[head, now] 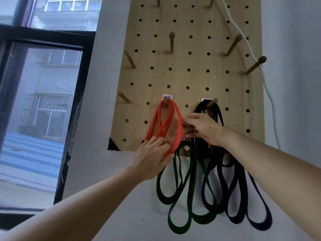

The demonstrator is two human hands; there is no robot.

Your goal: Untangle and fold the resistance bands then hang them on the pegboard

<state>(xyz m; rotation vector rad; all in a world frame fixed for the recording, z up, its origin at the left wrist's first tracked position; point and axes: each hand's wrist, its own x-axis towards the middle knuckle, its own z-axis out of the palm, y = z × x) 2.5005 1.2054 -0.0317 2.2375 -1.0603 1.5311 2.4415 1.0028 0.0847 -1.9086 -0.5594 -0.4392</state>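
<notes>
Orange band (180,129) hangs from a peg (166,102) on the wooden pegboard (198,79), in the middle of the frame. The left hand (152,159) grips its bottom loops. The right hand (203,127) touches its right side; whether it pinches is unclear.

orange band (179,126), dark green band (192,181), black band (217,117), purple band (243,197), pale wood pegboard (191,63)
</notes>
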